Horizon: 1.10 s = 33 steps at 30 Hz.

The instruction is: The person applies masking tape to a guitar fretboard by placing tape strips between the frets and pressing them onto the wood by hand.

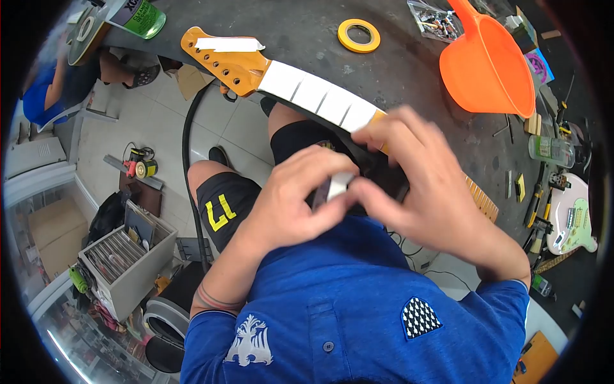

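One guitar neck (316,94) at the bench (409,77) edge, headstock far left, long axis slanting near right. I've got left hand (291,192) clamped on small white-topped piece (338,184); right hand (416,169) thumb and fingers apart, beside neck.

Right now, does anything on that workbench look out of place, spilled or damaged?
I see no spill or damage. The orange dustpan seems odd, lying on the workbench near a guitar neck. The neck's white strips look neatly laid, so probably deliberate.
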### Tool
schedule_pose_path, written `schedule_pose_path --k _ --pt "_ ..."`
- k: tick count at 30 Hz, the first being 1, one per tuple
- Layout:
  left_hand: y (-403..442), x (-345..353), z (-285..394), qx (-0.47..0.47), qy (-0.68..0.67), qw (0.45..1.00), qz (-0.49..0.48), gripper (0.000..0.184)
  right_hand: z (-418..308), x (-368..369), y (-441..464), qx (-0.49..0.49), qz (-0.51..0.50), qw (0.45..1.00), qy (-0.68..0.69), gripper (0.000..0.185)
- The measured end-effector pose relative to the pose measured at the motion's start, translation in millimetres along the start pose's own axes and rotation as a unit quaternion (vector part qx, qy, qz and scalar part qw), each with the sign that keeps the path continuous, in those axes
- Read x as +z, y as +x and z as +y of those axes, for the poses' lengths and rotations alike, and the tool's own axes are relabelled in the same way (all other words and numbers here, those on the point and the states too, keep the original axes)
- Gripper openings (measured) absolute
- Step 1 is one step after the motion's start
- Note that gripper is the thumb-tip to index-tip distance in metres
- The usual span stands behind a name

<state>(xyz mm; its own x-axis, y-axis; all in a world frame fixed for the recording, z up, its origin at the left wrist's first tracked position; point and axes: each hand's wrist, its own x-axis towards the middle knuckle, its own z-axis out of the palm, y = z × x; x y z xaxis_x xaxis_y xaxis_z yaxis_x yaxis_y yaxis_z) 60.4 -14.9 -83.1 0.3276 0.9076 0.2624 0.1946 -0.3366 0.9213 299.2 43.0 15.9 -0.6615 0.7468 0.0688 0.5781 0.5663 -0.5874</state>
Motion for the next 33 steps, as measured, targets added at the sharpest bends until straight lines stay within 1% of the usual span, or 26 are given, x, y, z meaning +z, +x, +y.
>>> schedule_pose_path --k 1,2,5,7,8,10,11,12,14,15,16,17,20,21,24,27,33 --pt "2 2 2 0.055 0.023 0.998 -0.012 0.049 -8 -7 -4 0.073 -0.059 0.989 0.113 0.040" --pt "3 7 9 0.083 0.035 0.996 0.004 0.052 -13 -12 -6 0.145 -0.114 0.957 0.224 0.031" --pt "9 9 22 0.102 0.072 0.992 -0.023 0.058 2 -7 -13 0.201 -0.154 0.919 0.301 0.024" --pt "13 10 24 0.113 0.081 0.990 -0.025 0.060 11 -8 -15 0.168 -0.144 0.926 0.306 0.020" --pt "15 10 24 0.107 0.071 0.992 -0.008 0.060 15 -8 -15 0.151 -0.140 0.929 0.309 0.018" --pt "16 12 26 0.095 0.052 0.994 0.023 0.061 17 -18 -6 0.204 -0.134 0.904 0.352 0.016" --pt "16 15 30 0.031 -0.009 0.999 0.033 0.055 18 -27 0 0.231 -0.132 0.889 0.373 0.016" --pt "17 18 38 -0.035 -0.070 0.996 0.043 0.050 20 -36 9 0.271 -0.136 0.883 0.357 0.018" --pt "22 17 38 -0.173 -0.134 0.976 0.012 0.040 45 -27 14 0.167 -0.086 0.940 0.286 0.018" --pt "24 14 33 -0.246 -0.138 0.959 -0.031 0.035 48 -28 21 0.177 -0.083 0.942 0.272 0.018" --pt "26 12 30 -0.318 -0.142 0.935 -0.073 0.032 52 -32 29 0.186 -0.113 0.946 0.240 0.022" --pt "28 14 30 -0.356 -0.162 0.918 -0.058 0.031 59 -31 34 0.175 -0.108 0.949 0.238 0.023" --pt "28 26 29 -0.327 -0.221 0.918 0.026 0.028 72 -25 41 0.147 -0.091 0.960 0.221 0.024" --pt "26 35 25 -0.298 -0.257 0.916 0.075 0.022 75 -23 43 0.137 -0.084 0.964 0.212 0.025" --pt "28 45 19 -0.279 -0.291 0.906 0.127 0.016 80 -22 47 0.139 -0.093 0.965 0.202 0.024" --pt "27 46 16 -0.297 -0.295 0.899 0.125 0.013 81 -23 47 0.139 -0.099 0.966 0.193 0.023" --pt "33 39 18 -0.343 -0.296 0.886 0.101 0.017 86 -20 49 0.159 -0.103 0.959 0.211 0.022"
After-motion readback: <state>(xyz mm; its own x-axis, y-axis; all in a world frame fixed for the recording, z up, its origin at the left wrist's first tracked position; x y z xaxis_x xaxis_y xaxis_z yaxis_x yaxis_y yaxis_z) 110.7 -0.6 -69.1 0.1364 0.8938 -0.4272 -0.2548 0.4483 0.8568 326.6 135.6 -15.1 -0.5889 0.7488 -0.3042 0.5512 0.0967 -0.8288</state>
